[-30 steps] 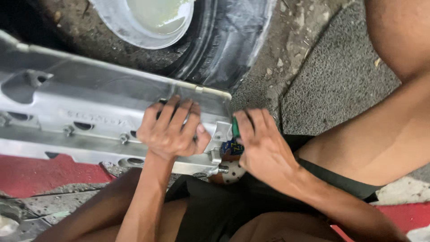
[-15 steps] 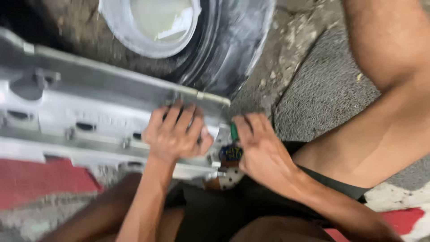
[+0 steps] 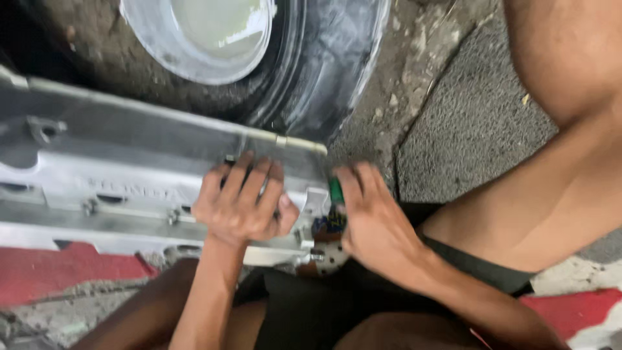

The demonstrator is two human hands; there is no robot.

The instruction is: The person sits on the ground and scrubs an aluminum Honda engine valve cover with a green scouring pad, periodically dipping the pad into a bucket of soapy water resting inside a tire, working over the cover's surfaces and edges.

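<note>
A long silver cast-metal engine cover (image 3: 116, 175) lies across my lap and reaches off to the left. My left hand (image 3: 243, 204) presses flat on its right end, fingers spread over the top. At the cover's right edge, my right hand (image 3: 372, 223) is closed around a small green-tipped tool or part (image 3: 335, 191). Under that hand sits a small round speckled piece (image 3: 330, 256); most of what the hand holds is hidden by the fingers.
A black tyre (image 3: 324, 71) with a pale round bowl (image 3: 201, 39) inside lies on the ground beyond the cover. Rough grey concrete (image 3: 466, 123) is to the right, my bare knee (image 3: 570, 58) at the upper right, and red-painted kerb (image 3: 58, 272) on the lower left.
The view shifted slightly. Both hands stay at the cover's right end; my left hand's fingers have slid a little lower on the metal.
</note>
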